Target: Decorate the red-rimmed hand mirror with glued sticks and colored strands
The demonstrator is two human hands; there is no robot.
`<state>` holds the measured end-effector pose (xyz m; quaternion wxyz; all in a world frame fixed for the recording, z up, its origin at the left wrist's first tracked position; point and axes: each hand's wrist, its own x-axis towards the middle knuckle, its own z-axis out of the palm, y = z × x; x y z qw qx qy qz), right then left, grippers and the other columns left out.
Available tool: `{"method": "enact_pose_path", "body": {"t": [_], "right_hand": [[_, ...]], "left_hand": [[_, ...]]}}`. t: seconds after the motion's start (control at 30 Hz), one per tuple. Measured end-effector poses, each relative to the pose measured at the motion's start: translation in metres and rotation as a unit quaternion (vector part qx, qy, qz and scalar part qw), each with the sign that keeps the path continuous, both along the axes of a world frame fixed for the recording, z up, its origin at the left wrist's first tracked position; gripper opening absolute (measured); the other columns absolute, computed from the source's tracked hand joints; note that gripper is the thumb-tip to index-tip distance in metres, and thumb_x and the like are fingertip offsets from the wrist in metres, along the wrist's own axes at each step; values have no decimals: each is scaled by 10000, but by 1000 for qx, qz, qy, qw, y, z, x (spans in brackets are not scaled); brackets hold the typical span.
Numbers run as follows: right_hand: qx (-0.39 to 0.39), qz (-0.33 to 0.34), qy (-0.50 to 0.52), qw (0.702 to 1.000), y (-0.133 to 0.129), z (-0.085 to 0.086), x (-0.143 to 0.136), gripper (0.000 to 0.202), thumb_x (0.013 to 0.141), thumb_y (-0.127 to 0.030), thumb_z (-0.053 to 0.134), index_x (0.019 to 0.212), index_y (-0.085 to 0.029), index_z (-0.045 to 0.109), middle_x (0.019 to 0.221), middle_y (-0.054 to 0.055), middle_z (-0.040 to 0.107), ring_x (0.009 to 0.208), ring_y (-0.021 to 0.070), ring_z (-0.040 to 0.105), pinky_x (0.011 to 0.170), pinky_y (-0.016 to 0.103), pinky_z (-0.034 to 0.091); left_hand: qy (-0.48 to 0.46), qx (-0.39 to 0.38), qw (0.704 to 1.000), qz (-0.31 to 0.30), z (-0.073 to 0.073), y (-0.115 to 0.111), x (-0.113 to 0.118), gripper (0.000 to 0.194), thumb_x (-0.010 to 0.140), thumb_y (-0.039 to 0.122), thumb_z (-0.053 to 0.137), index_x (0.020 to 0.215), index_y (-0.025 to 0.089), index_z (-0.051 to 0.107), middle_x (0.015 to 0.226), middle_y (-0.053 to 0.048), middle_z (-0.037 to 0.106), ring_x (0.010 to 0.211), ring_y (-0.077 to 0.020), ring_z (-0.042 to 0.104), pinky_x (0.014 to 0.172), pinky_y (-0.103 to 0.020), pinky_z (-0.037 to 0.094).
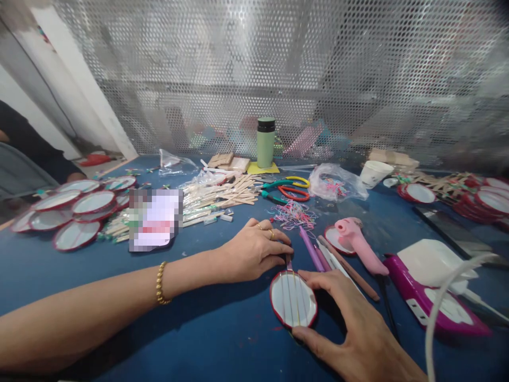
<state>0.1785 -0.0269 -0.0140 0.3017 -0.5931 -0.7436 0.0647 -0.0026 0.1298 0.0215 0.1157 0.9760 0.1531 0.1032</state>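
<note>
A small toy banjo (293,303), a round white disc with a red rim, several strings and a stick neck, lies on the blue table in front of me. My right hand (348,318) grips its rim, with the thumb at the near edge and the index finger at the far edge. At the far end of the neck, my left hand (252,249) has its fingers closed around the stick; the exact fingertip hold is partly hidden. Coloured rubber bands (295,213) lie in a pile just beyond my left hand.
Wooden sticks (234,191) and red-rimmed discs (77,235) lie to the left. Pliers (292,188) and a green bottle (265,143) stand farther back. Pens (312,249), a pink glue gun (361,246) and a purple power strip (429,297) with a white cable (431,329) are right.
</note>
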Motion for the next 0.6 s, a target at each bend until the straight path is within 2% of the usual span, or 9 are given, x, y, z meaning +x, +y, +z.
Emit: {"method": "enact_pose_path", "body": {"t": [0.23, 0.6], "right_hand": [[21, 6, -13, 1000, 0, -2, 0, 458, 774, -252, 691, 1200, -242, 522, 1158, 78, 673, 1059, 252, 659, 849, 369, 570], [46, 1, -22, 999, 1, -4, -1, 419, 784, -258, 684, 1173, -230, 530, 1135, 88, 684, 1033, 262, 668, 831, 374, 572]], "left_hand": [[-8, 23, 1000, 2, -5, -2, 1, 268, 962, 314, 495, 1131, 241, 691, 1242, -50, 671, 1067, -210, 556, 869, -373, 320], [23, 27, 999, 11, 0, -4, 3, 257, 968, 281, 486, 1124, 231, 684, 1262, -37, 662, 1087, -217, 546, 848, -368, 322]]}}
